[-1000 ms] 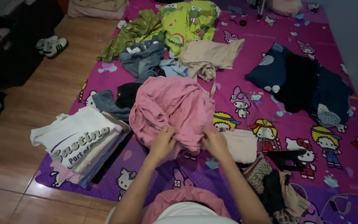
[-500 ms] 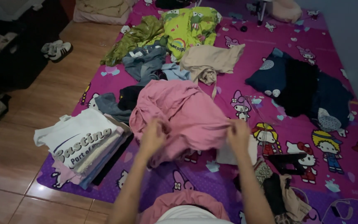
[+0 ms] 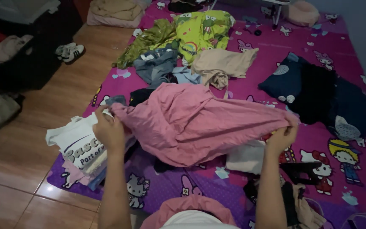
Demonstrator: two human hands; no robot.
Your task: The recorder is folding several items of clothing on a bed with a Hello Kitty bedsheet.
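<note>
Over the mat: pink garment held up and stretched wide between both hands, above the purple cartoon-print mat
Change: a second ago the hands sat close together on a bunched heap of the same pink cloth; now they are well apart and the cloth is pulled out into a long span (creases still run across it)
Meaning: judging by that spread, the garment looks opened out for straightening, not yet folded
Left hand: left hand clenched on one end of the pink garment, just above the folded stack
Right hand: right hand pinched shut on the other end, out over the mat's right part
Hands, count: two, both the person's own; no one else's in view
Folded stack: one, folded clothes with a white printed top uppermost, at the mat's left edge
Loose garments beyond: a green patterned piece, an olive one, a beige one, a grey-blue bundle; four I can separate (more may lie under them)
Dark pile: one heap of navy and black clothes at the right
Shoes: one pair of white sneakers on the wooden floor
</note>
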